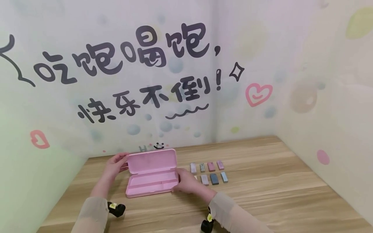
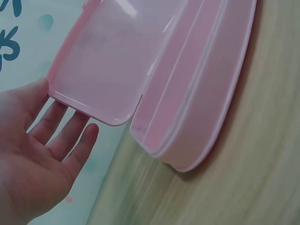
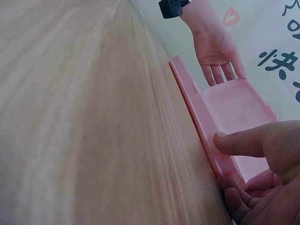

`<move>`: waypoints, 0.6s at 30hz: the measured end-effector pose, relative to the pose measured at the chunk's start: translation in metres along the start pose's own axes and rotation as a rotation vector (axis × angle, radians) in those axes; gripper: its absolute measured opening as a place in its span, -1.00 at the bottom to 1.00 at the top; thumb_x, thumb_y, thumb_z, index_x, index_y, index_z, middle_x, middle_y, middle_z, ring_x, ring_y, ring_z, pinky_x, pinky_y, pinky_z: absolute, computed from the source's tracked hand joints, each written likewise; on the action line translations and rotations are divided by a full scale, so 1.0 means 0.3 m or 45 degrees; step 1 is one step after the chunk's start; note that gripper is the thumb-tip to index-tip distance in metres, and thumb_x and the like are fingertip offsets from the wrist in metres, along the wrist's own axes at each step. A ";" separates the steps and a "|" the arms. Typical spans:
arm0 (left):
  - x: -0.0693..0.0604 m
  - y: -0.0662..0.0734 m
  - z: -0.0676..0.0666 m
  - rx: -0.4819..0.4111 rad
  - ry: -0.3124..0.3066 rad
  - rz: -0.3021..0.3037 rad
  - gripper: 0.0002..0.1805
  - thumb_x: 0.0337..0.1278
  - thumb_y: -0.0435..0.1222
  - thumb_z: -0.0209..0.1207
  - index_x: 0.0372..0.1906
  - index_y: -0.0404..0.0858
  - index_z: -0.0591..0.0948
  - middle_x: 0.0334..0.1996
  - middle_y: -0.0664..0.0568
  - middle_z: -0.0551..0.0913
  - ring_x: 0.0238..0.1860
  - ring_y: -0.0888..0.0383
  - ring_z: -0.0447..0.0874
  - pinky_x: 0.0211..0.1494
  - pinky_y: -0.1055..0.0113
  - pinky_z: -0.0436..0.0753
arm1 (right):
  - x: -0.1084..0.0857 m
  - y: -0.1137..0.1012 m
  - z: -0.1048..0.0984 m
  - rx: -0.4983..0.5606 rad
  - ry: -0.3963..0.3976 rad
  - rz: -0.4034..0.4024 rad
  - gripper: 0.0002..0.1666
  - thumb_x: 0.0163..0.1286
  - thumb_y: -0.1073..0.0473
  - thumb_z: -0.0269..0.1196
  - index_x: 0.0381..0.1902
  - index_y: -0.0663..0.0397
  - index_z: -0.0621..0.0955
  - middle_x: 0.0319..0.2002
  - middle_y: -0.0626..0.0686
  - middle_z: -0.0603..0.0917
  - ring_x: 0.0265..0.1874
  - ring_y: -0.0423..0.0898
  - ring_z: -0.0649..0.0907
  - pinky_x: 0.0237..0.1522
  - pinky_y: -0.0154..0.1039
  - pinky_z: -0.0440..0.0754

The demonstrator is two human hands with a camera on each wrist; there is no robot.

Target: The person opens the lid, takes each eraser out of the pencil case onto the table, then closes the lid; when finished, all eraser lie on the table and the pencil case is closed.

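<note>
A pink pencil case (image 1: 151, 193) stands on the table with its lid (image 1: 152, 161) raised. Its tray part has divided compartments and nothing in them. My left hand (image 1: 114, 166) holds the left end of the lid, thumb at the top corner (image 2: 55, 84) and fingertips partly hidden behind the edge. At the right end of the case, my right hand (image 1: 186, 182) grips the tray, its thumb (image 3: 241, 143) along the front wall and the other fingers round the end. Just right of that hand lie several small coloured blocks, one of them dark blue (image 1: 214, 179).
The blocks form two rows, including a pink one (image 1: 211, 166) and a light blue one (image 1: 224, 177); my right hand partly covers one in the front row. Behind the wooden table (image 1: 271, 184) stands a wall covering (image 1: 186, 71) with black lettering.
</note>
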State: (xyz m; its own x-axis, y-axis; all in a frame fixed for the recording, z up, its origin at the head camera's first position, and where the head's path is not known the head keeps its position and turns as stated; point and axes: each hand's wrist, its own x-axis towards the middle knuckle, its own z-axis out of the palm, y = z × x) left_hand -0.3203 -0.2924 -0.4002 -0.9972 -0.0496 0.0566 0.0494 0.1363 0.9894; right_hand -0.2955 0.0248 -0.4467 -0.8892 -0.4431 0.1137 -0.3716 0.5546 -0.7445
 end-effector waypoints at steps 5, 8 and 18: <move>-0.027 0.011 -0.010 0.024 -0.080 0.018 -0.68 0.41 -0.22 0.08 0.11 -0.32 0.55 -0.19 0.15 0.66 -0.20 0.29 0.66 -0.01 0.30 0.62 | -0.001 -0.005 0.005 0.008 0.000 0.013 -0.03 -0.03 0.25 0.52 0.32 0.43 0.36 0.24 0.34 0.45 0.21 0.18 0.47 0.24 0.04 0.39; -0.042 0.007 -0.024 0.052 -0.154 0.063 -0.58 0.42 -0.24 0.06 0.19 -0.46 0.48 -0.09 0.05 0.65 -0.13 0.27 0.64 0.06 0.28 0.59 | -0.001 -0.009 0.007 -0.005 0.002 0.015 -0.02 -0.04 0.24 0.53 0.31 0.43 0.36 0.24 0.34 0.46 0.21 0.18 0.47 0.23 0.03 0.39; -0.111 -0.003 -0.085 0.101 -0.498 0.067 -0.60 0.46 -0.25 0.00 0.26 -0.35 0.45 0.07 0.16 0.58 0.13 0.22 0.53 0.28 -0.07 0.36 | -0.012 -0.007 -0.020 0.202 -0.045 0.060 -0.19 0.02 0.17 0.50 0.23 0.31 0.48 0.03 0.17 0.63 -0.01 0.04 0.60 0.10 -0.02 0.52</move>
State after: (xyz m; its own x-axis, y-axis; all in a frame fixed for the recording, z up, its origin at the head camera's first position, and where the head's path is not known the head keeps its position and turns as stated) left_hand -0.2857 -0.3162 -0.3997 -0.9406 0.3376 0.0370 0.1121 0.2056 0.9722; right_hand -0.2933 0.0294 -0.4416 -0.8938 -0.4451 0.0552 -0.2805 0.4586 -0.8432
